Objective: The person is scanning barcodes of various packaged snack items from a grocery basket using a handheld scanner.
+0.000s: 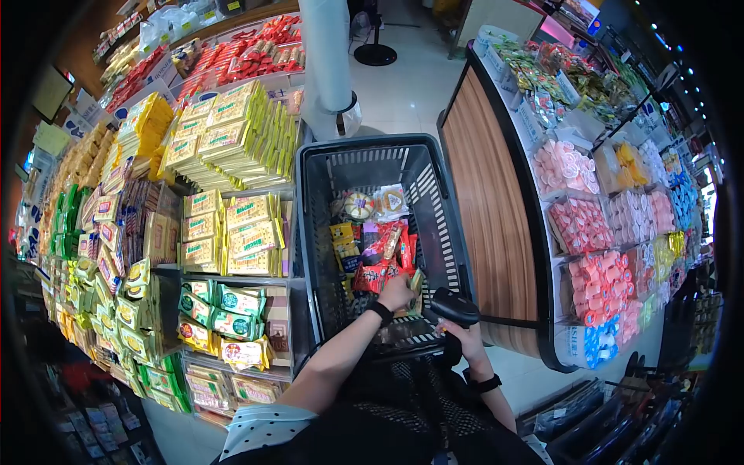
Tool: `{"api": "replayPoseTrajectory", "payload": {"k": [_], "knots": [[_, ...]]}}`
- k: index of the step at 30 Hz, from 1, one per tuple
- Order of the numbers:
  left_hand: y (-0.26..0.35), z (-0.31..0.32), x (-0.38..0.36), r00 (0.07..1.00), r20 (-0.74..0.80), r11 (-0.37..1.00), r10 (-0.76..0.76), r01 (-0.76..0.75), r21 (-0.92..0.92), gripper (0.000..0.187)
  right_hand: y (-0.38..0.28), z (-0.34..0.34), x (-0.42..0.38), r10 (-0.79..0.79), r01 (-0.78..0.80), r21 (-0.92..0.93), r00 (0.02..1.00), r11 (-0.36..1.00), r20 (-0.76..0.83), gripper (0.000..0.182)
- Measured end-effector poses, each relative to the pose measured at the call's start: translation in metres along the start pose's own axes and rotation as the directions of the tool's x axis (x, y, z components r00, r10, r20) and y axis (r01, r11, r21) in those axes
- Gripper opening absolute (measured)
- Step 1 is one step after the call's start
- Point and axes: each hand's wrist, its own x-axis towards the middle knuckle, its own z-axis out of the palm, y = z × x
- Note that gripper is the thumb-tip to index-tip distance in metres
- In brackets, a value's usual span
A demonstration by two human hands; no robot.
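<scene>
A dark plastic shopping basket [312, 225] stands in front of me with slotted sides. Inside it lie red snack packets [373, 277], yellow packets [345, 239], a round clear-topped package [359, 205] and a white package [392, 200]. My left hand [397, 292] reaches down into the basket, its fingers closed at a small snack packet [418, 287]; the fingertips are partly hidden. At the basket's near right corner is a black handle [454, 308]. My right hand [465, 339] is closed around the lower part of this handle, outside the basket.
Shelves of stacked yellow biscuit packs [225, 128] and green packets [238, 311] stand close on the left. A wood-panelled counter [496, 209] holding bagged pink sweets [601, 287] borders the right. Ahead are a white pillar [325, 54] and tiled floor [403, 85].
</scene>
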Motion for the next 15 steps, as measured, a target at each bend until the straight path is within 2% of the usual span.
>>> {"api": "replayPoseTrajectory", "payload": {"k": [1,2,4,5,7,8,10,11,12,14,15], "knots": [[0.02,-0.016,-0.013,0.999,-0.032,0.993,-0.004,0.0,-0.117,0.041,-0.002,0.001,0.0,0.003,-0.003,0.004,1.0,1.0,0.005,0.024],[0.005,-0.015,-0.004,0.995,-0.078,0.984,0.062,-0.075,-0.165,0.048,-0.002,0.001,0.0,-0.003,0.003,0.007,1.0,1.0,0.005,0.024],[0.019,-0.031,-0.019,0.998,-0.019,0.922,0.057,-0.06,-0.382,0.05,-0.003,0.001,0.0,-0.026,0.028,-0.048,0.999,0.998,0.041,0.021],[0.028,-0.04,-0.03,0.998,-0.021,0.924,0.062,-0.065,-0.378,0.05,-0.004,0.001,-0.001,-0.032,0.034,-0.046,0.999,0.998,0.041,0.021],[0.051,-0.059,-0.053,0.955,0.147,0.763,0.259,-0.11,-0.637,0.052,-0.008,0.002,-0.002,-0.011,0.013,-0.038,0.999,0.999,0.039,0.019],[0.056,-0.063,-0.062,0.954,0.146,0.766,0.262,-0.114,-0.633,0.052,-0.008,0.0,-0.002,-0.017,0.019,-0.035,0.999,0.999,0.039,0.019],[0.061,-0.061,-0.077,0.954,0.109,0.476,0.28,-0.039,-0.879,0.052,-0.008,-0.003,-0.003,-0.008,0.01,-0.029,0.998,1.0,0.054,0.02],[0.055,-0.057,-0.076,0.968,0.088,0.386,0.234,-0.009,-0.923,0.048,-0.009,-0.005,-0.004,-0.01,0.011,-0.029,0.998,1.0,0.055,0.02],[0.047,-0.054,-0.071,0.968,0.087,0.387,0.234,-0.011,-0.922,0.048,-0.009,-0.006,-0.005,0.004,-0.003,-0.016,0.999,1.0,0.054,0.021],[0.033,-0.054,-0.064,0.978,0.136,0.217,0.161,0.099,-0.971,0.048,-0.009,-0.007,-0.006,0.017,-0.017,-0.003,0.998,1.0,0.053,0.022],[0.042,-0.055,-0.065,0.989,0.149,0.242,0.006,0.143,-0.96,0.051,-0.007,-0.008,-0.006,0.031,-0.031,0.005,0.999,1.0,0.045,0.022]]}}
